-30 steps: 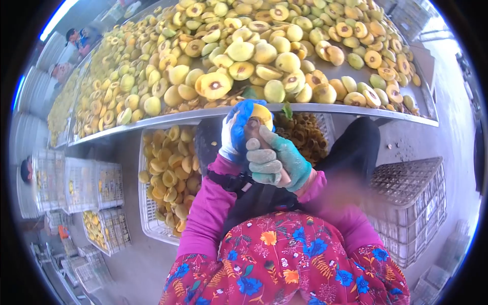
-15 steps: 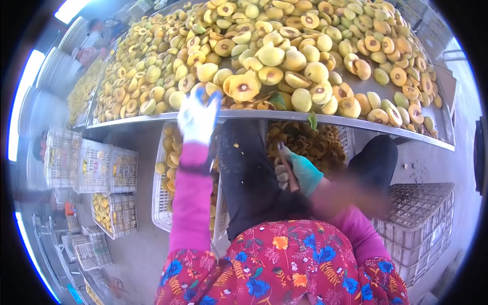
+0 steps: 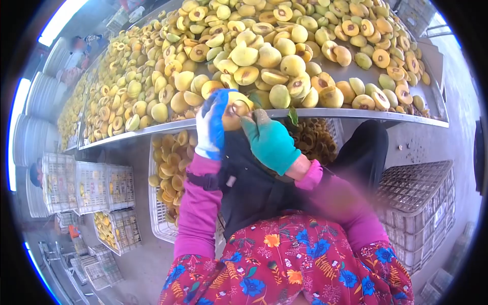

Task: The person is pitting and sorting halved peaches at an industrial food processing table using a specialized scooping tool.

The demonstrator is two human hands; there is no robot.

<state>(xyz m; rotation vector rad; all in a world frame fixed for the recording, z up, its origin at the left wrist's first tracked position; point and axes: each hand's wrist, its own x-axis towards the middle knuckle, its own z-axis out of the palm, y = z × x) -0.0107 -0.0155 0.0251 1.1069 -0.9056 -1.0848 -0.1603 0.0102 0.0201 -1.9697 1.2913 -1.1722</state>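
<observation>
My left hand (image 3: 212, 123), in a white and blue glove, holds a halved yellow peach (image 3: 237, 109) with its cut face and pit area showing, above the table's front edge. My right hand (image 3: 272, 140), in a green glove, is closed against the right side of that peach. The tool in its grip is mostly hidden by the fingers. Many halved peaches (image 3: 245, 75) are heaped on the metal table (image 3: 351, 114) just beyond both hands. A green leaf (image 3: 293, 116) hangs at the table's edge.
A crate of peach halves (image 3: 163, 226) stands below the table at left, and a container of dark scraps (image 3: 316, 140) sits under the edge. Stacked crates (image 3: 417, 213) stand at right, more crates (image 3: 87, 185) at left. Part of another person (image 3: 76, 53) shows at upper left.
My left hand has drawn back from the pile with a peach half. My right hand has risen from my lap to meet it. The view has shifted slightly.
</observation>
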